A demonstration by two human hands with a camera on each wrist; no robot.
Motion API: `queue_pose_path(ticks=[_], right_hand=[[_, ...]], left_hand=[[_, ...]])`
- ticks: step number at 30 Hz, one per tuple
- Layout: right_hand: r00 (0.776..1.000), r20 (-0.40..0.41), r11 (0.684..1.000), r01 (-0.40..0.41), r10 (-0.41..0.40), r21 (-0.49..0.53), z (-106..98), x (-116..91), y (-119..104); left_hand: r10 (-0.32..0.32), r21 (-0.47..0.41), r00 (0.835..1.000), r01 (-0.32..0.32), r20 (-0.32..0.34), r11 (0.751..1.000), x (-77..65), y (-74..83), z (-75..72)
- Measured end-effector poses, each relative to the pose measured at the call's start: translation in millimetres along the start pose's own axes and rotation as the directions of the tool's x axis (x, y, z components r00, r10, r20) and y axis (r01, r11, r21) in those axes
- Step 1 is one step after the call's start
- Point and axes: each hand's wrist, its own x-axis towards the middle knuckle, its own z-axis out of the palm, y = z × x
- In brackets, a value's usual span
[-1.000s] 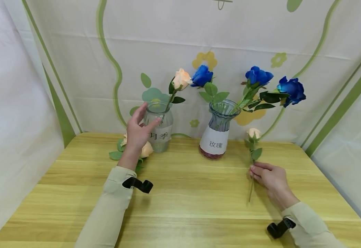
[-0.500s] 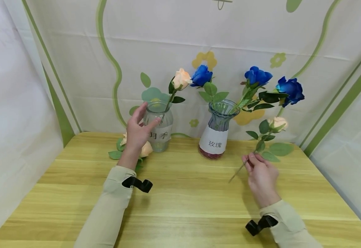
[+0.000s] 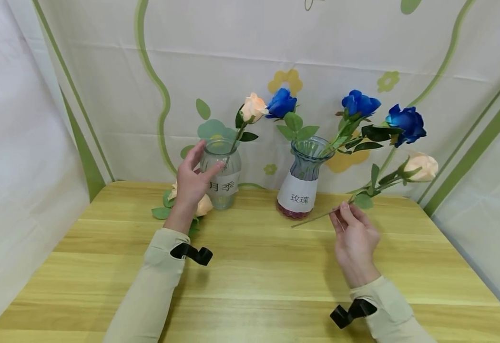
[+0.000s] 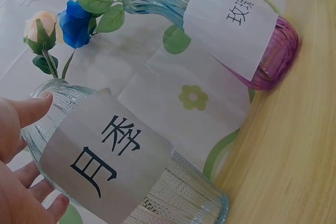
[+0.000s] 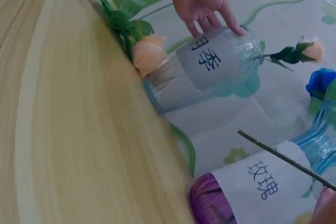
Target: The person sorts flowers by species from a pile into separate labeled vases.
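My left hand grips a clear glass vase from its left side, thumb on the front near the neck and fingers spread round the side. The vase stands upright with a white paper label, and one peach rose leans out of its mouth. My right hand pinches the stem of another peach rose between thumb and fingers. That rose is tilted, its bloom to the upper right and its bare stem end pointing left, in front of the second vase. Some right fingertips are hidden.
A blue-and-purple glass vase with a white label stands between my hands, bearing blue roses. Loose peach roses lie on the wooden table beside my left wrist. A patterned curtain hangs behind.
My right hand has lifted the peach rose off the table, shifted slightly left and turned it, so its bloom swings right and its stem end left. The left hand stays on the vase.
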Motion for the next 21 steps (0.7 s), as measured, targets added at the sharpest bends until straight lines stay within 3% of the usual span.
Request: queue_pose_path(ticks=[10,21], right_hand=[[0.993,0.059,0.991,0.097,-0.102,0.095,23.2,-17.5,3.9],[0.976,0.079,0.964,0.183,-0.201,0.193,63.8,-35.2,17.5]], left_hand=[[0.009,-0.001,1.0,-0.009,0.0,1.0,-1.3,2.1,-0.8],[0.008,-0.001,1.0,-0.008,0.001,1.0,-1.5,1.2,-0.4]])
